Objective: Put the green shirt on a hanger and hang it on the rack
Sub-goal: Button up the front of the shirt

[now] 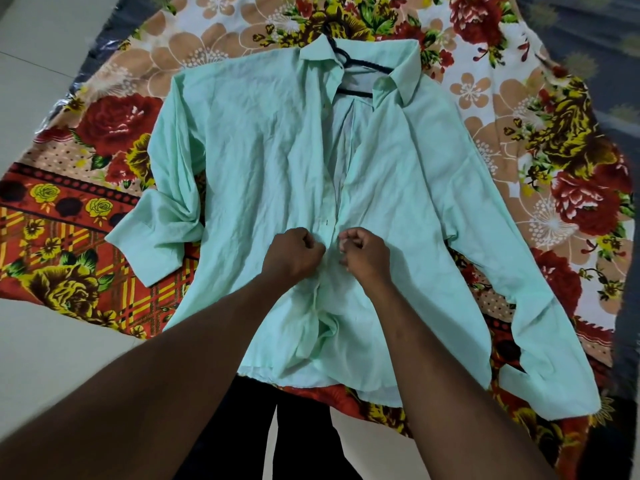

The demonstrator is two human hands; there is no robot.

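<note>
The pale green shirt (pixel 263 161) lies face up on a flowered bedsheet (pixel 69 209), collar at the far end and sleeves spread to both sides. A black hanger (pixel 360 65) sits inside the collar, its hook poking out past the neck. The shirt front is open from the collar down to the middle. My left hand (pixel 294 254) pinches the left front edge at mid-chest. My right hand (pixel 363 252) pinches the right front edge just beside it. Both hands meet at the button line.
The bedsheet covers a bed with a grey patterned cover (pixel 588 26) showing at the far right. Pale floor (pixel 41 57) lies to the left. My dark trouser legs (pixel 301 438) stand at the bed's near edge. No rack is in view.
</note>
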